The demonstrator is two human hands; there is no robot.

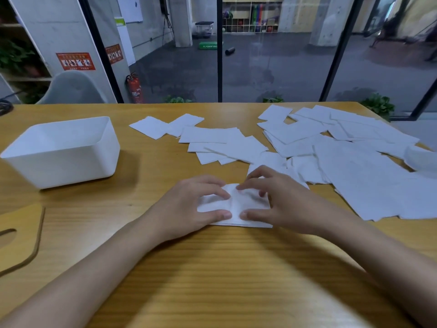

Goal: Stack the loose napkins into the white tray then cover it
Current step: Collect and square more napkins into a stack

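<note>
A small stack of white napkins [234,209] lies on the wooden table in front of me. My left hand [189,207] grips its left side, fingers curled over the top edge and thumb at the near edge. My right hand [281,202] grips the right side the same way. The white tray [42,171] stands at the left with nothing visible inside. Several loose napkins [224,140] lie spread over the middle and right of the table. A wooden lid [21,235] with an oval slot lies flat at the near left edge.
A wide pile of overlapping napkins [354,157] covers the right side up to the table edge. A grey chair [71,87] stands behind the far left edge. Beyond the table is a glass wall.
</note>
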